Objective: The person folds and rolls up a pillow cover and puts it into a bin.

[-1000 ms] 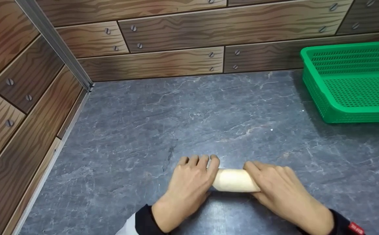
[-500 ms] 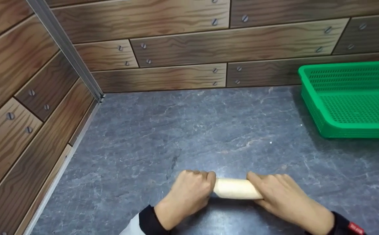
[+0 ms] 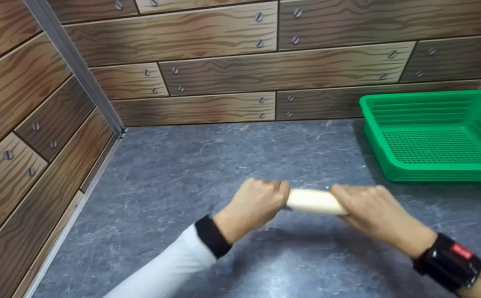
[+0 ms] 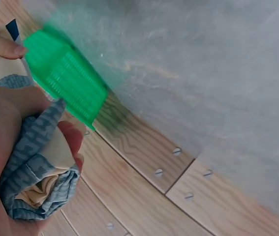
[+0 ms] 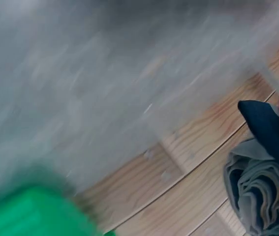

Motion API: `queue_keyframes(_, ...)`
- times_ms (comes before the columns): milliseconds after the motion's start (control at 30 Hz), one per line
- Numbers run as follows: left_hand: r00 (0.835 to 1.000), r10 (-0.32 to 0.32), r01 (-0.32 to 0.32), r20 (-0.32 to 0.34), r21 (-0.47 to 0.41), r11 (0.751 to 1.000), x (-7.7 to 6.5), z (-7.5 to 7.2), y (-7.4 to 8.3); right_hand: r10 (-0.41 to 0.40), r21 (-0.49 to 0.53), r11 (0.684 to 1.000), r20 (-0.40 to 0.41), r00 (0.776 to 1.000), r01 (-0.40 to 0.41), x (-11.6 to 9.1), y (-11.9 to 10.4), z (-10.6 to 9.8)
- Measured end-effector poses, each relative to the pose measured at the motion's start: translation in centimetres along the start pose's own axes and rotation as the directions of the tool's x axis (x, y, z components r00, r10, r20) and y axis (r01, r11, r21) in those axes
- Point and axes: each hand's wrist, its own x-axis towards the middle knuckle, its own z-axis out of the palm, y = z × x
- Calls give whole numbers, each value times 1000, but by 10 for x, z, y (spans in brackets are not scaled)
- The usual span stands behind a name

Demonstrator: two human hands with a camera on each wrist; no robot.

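Note:
Between my two hands stretches a rolled-up cloth, cream on the outside in the head view. My left hand grips its left end with curled fingers, and my right hand grips the other end. In the left wrist view the rolled cloth shows a blue patterned layer wound around cream fabric. Spiralled grey and dark blue layers of the rolled cloth show at its end in the right wrist view. A shadow lies on the dark marbled table below the roll.
A green plastic basket with perforated sides stands at the back right, against the wood-plank wall. Another plank-patterned wall borders the table on the left. A black strap with a red tag is on the right wrist.
The left fingers have curled around the roll. Both hands have then moved it up and farther forward, slightly to the right, while the head view has tilted upward.

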Motion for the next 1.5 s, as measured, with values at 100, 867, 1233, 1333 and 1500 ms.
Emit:
queue_keyframes(100, 1000, 10, -10, -28, 0, 1000, 28, 12, -4, 2, -12, 1000, -13, 1000, -2, -8, 28, -10)
queue_keyframes(867, 962, 101, -89, 256, -58, 994, 240, 30, 41, 309, -249, 925, 55, 949, -287, -100, 186, -111)
queue_keyframes(1233, 951, 74, -17, 300, -189, 982, 290, 58, 57, 474, -384, 822, 49, 879, -421, -118, 221, -119)
queue_keyframes(1333, 931, -14, 129, 366, -293, 947, 299, 65, 66, 493, -381, 816, 68, 868, -434, -122, 228, -118)
queue_keyframes(1500, 863, -180, 351, 472, -304, 886, 319, 81, 89, 539, -361, 804, 107, 835, -473, -132, 237, -111)
